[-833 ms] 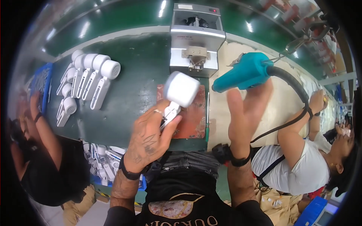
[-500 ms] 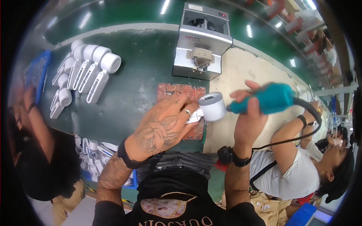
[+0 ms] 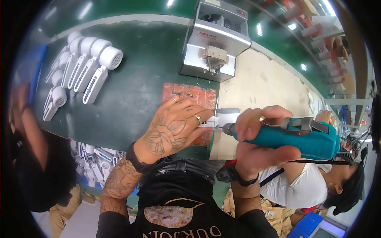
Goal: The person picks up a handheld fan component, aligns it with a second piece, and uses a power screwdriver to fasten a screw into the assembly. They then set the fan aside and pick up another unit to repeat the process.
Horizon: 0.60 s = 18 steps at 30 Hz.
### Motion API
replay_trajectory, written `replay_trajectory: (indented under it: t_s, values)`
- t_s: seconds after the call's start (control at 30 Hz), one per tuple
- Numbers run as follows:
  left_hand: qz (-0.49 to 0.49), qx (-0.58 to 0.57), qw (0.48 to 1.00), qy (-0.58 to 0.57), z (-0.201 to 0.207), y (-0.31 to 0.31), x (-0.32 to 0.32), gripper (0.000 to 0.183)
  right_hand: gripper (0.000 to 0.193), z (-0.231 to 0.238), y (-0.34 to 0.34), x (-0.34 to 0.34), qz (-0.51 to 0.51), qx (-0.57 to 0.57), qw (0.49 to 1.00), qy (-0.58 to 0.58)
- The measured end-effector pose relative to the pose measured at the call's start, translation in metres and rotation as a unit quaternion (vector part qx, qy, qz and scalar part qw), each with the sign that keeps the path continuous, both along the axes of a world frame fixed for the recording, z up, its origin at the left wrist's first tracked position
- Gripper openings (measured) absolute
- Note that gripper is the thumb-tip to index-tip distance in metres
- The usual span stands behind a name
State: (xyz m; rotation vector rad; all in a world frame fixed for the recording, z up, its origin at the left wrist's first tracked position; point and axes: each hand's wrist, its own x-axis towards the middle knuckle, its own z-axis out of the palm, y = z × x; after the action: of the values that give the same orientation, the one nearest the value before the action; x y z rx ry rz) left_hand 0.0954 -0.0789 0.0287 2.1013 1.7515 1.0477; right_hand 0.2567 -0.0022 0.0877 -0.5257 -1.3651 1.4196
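Head view: the left hand grasps a white plastic round-headed device over a reddish square mat toward the green rectangular table's near edge. The right hand clasps a teal cylindrical power screwdriver, tip at the device's joint; contact is unclear. Similar white devices lie toward the table's left edge.
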Motion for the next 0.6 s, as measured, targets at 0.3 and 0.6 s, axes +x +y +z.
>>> replay_trajectory:
  t_s: [0.3,0.6]
  values:
    - [0.006,0.006,0.999,-0.031,-0.003,0.001,-0.003,0.037,0.092,-0.012,0.004,-0.024,0.04,0.033,0.999,-0.006]
    - [0.001,0.019,0.999,-0.029,-0.007,0.003,-0.003,0.031,0.094,-0.009,0.005,-0.027,0.018,0.033,0.998,-0.041]
